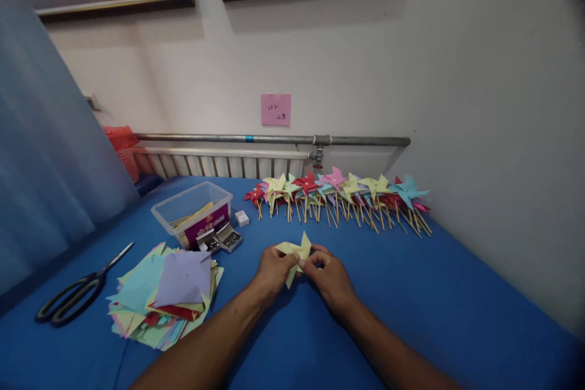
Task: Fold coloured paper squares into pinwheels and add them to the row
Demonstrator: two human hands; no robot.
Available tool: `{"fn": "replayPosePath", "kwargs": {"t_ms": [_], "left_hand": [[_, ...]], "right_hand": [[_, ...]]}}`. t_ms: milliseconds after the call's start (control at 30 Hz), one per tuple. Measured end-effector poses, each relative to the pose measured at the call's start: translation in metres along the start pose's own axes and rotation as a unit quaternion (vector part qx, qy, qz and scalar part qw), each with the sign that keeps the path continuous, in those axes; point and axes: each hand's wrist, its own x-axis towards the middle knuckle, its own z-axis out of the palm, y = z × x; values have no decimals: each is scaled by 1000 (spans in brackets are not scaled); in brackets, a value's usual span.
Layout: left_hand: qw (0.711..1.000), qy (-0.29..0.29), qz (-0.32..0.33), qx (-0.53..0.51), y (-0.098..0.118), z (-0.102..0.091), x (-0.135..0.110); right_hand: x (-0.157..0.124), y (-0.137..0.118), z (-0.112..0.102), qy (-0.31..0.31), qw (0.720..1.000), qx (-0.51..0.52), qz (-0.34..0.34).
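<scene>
A pale yellow paper pinwheel [305, 248] is held between both hands, just above the blue table cover. My left hand [274, 268] grips it from the left, thumb pressed near its centre. From the right, my right hand [329, 275] pinches it with thumb and forefinger close to the middle. Whether a pin is between those fingers is too small to tell. No stick shows on this pinwheel. Left of my hands lies a stack of coloured paper squares [185, 277], a purple one on top.
Finished pinwheels on sticks [336, 186] lie in a row by the wall. A clear plastic box [159, 213] holds thin sticks. Small boxes of metal pins [231, 239] and a little white box [242, 217] stand beside it. Scissors [85, 292] lie far left, near a blue curtain [50, 152].
</scene>
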Motion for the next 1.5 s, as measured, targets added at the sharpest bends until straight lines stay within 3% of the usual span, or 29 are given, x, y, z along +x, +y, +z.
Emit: {"fn": "replayPosePath", "kwargs": {"t_ms": [867,1033,1500], "left_hand": [[1000,-1,2,-24,1,-1,0],[1000,-7,-4,-27,3,0,-1],[999,-30,-5,-21,6,-1,-4]], "right_hand": [[-3,-2,0,-7,1000,-17,-6],[-5,-7,0,6,999,-39,-33],[-2,-9,-4,-31,997,-32,-61]]}}
